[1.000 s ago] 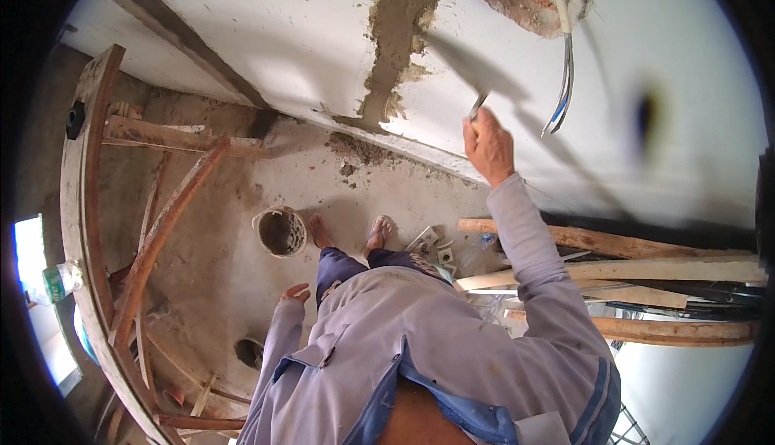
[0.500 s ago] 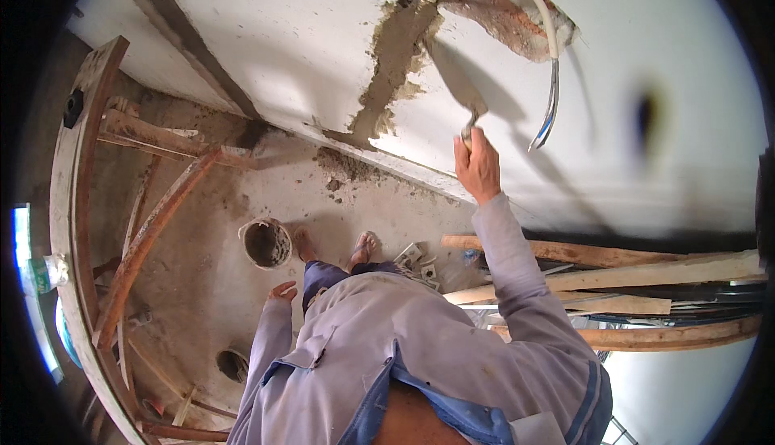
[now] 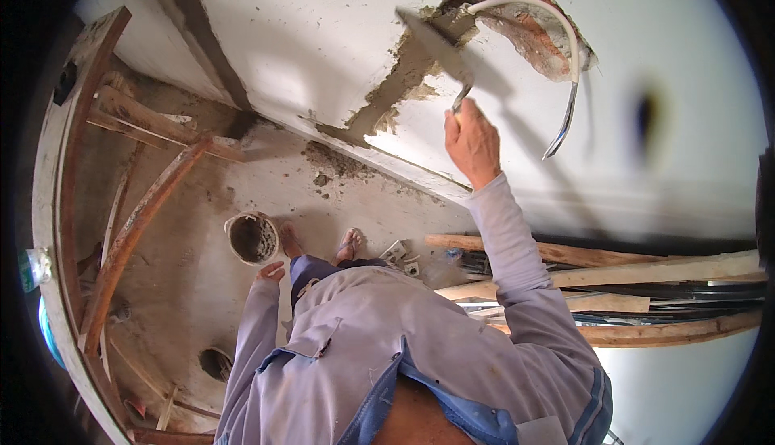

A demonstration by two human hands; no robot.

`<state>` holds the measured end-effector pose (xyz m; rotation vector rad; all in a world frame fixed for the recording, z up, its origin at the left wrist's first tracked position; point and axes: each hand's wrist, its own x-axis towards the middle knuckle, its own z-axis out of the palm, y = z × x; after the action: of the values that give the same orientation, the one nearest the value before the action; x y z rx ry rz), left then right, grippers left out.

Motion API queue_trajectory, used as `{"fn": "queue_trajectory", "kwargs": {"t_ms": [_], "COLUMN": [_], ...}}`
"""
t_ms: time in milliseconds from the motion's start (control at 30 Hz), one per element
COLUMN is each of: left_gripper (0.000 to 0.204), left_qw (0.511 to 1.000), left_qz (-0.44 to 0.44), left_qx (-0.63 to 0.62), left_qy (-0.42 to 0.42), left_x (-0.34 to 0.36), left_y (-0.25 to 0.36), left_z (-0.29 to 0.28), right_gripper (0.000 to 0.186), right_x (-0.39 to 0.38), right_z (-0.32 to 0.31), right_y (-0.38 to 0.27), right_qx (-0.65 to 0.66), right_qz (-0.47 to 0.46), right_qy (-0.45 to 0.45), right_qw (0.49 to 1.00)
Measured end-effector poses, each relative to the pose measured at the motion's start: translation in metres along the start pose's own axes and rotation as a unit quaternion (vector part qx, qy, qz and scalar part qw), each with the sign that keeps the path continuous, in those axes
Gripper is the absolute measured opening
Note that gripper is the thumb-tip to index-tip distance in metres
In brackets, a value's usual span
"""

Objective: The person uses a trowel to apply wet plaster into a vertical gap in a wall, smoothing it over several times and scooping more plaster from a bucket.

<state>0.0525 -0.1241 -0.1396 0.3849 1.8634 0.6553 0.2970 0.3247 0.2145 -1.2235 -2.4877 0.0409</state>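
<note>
My right hand (image 3: 475,145) is closed round the handle of a pointed trowel (image 3: 440,54). Its blade is raised across a strip of wet grey mortar (image 3: 387,100) on the white wall; I cannot tell whether it touches. Beside the strip's upper end a rough hole (image 3: 529,45) exposes broken brick. Out of the wall there a white cable (image 3: 571,41) curves down to bare-ended wires. My left hand (image 3: 271,271) hangs low by my side, fingers loosely apart and holding nothing. Near it on the floor stands a bucket (image 3: 229,235) with grey mortar inside.
A wooden frame (image 3: 129,235) with curved braces stands at the left. Timber planks (image 3: 646,271) and black pipes lie along the wall at the right. Near my feet are small white boxes (image 3: 394,252). Mortar crumbs (image 3: 323,172) lie at the wall's foot. Another round container (image 3: 215,363) sits lower left.
My right hand has moved the trowel up and left, from the strip's right side to across its upper part. The view has shifted slightly. My left hand still hangs free.
</note>
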Motion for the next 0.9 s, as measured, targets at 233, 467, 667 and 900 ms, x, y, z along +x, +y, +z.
{"fn": "queue_trajectory", "kwargs": {"t_ms": [233, 467, 667, 900], "left_gripper": [0.033, 0.031, 0.036, 0.035], "left_qw": [0.996, 0.998, 1.0, 1.0], "left_qz": [0.061, -0.062, 0.005, -0.01], "left_qx": [0.058, 0.03, 0.012, -0.011], "left_qy": [0.022, 0.013, 0.019, -0.005], "left_x": [0.027, 0.033, 0.034, 0.037], "left_y": [-0.066, -0.072, -0.082, -0.06], "left_z": [-0.023, -0.054, -0.067, -0.058], "right_gripper": [0.02, 0.02, 0.021, 0.024], "right_x": [0.017, -0.001, 0.006, -0.006], "right_z": [-0.015, 0.01, 0.015, 0.03], "right_y": [-0.023, -0.011, -0.016, -0.01], "right_qx": [-0.03, -0.012, -0.034, -0.063], "right_qz": [-0.037, -0.011, -0.025, 0.012], "right_qy": [0.08, 0.013, -0.004, -0.069], "right_qw": [0.996, 1.0, 0.999, 0.996]}}
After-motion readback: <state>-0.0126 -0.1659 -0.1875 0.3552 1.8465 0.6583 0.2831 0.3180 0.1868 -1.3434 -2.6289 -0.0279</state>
